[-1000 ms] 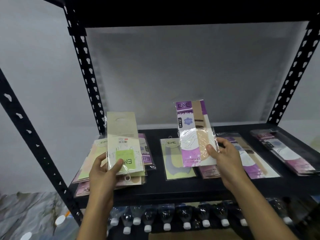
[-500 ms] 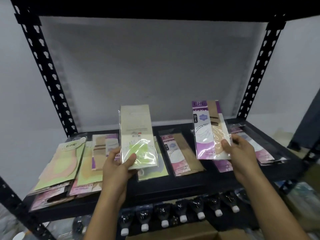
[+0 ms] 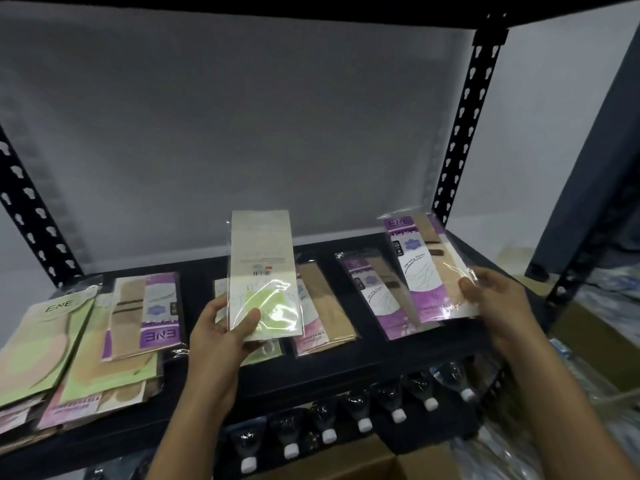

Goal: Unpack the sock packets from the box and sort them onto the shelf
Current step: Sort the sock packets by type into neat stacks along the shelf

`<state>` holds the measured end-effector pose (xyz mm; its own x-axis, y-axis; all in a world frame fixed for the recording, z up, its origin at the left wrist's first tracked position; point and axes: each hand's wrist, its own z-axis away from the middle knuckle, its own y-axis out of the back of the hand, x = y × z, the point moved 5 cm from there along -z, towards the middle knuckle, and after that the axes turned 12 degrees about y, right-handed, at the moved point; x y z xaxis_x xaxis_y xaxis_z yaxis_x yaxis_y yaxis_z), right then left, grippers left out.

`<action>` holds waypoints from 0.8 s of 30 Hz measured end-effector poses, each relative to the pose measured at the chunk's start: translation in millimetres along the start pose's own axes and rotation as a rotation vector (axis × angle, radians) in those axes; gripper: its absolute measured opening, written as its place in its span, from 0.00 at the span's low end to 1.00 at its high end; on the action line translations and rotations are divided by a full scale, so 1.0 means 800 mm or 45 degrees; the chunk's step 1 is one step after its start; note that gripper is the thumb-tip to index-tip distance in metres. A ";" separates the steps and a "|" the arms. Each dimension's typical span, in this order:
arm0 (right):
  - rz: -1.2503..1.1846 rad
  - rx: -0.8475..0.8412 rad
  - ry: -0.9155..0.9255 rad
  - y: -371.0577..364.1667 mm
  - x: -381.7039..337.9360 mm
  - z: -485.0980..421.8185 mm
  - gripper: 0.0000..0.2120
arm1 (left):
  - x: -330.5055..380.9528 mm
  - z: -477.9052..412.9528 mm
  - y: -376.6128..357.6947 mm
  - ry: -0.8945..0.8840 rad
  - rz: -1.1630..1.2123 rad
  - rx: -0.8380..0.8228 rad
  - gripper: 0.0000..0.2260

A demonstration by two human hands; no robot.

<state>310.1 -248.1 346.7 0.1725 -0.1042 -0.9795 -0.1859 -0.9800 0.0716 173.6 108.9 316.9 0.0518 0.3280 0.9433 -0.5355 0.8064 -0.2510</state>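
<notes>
My left hand (image 3: pixel 225 336) holds a green-and-white sock packet (image 3: pixel 263 271) upright by its lower end, back side facing me, above the middle of the black shelf (image 3: pixel 346 370). My right hand (image 3: pixel 495 306) grips a purple-and-beige sock packet (image 3: pixel 426 268) by its lower right corner, above the shelf's right part. Under it lies another purple packet (image 3: pixel 372 296) flat on the shelf. A beige-pink packet (image 3: pixel 325 310) lies in the middle. Green packets (image 3: pixel 45 337) and a purple one (image 3: pixel 152 313) are piled at the left.
Black perforated posts (image 3: pixel 464 123) frame the shelf, with a grey back wall behind. Below the shelf hangs a row of dark bottles with white caps (image 3: pixel 327 434). A cardboard box (image 3: pixel 346 465) shows at the bottom, another box (image 3: pixel 588 344) at the right.
The view has swung to the right, so the shelf piles now sit further left. Both hands still hold their packets upright, and the right packet has moved over the right purple pile.
</notes>
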 end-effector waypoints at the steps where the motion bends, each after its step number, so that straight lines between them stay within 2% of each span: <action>1: 0.008 -0.005 -0.004 0.001 0.002 -0.001 0.12 | -0.001 0.000 -0.002 -0.001 -0.003 -0.001 0.18; 11: 0.162 -0.180 -0.057 -0.051 0.041 -0.011 0.19 | -0.006 0.001 -0.013 -0.002 -0.024 -0.012 0.19; 18: 0.200 -0.138 -0.028 -0.055 0.041 -0.017 0.19 | -0.003 0.001 -0.004 -0.007 -0.035 -0.003 0.19; 21: 0.321 -0.187 0.024 -0.061 0.040 -0.014 0.16 | -0.002 0.003 -0.002 -0.010 -0.036 -0.003 0.19; 24: 0.564 -0.219 0.067 -0.067 0.045 -0.009 0.18 | -0.002 0.006 -0.003 -0.008 -0.045 -0.006 0.18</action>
<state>333.1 -200.8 308.8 0.1628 -0.5221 -0.8372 -0.0902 -0.8528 0.5143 170.7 104.5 316.9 0.0651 0.2958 0.9530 -0.5296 0.8197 -0.2183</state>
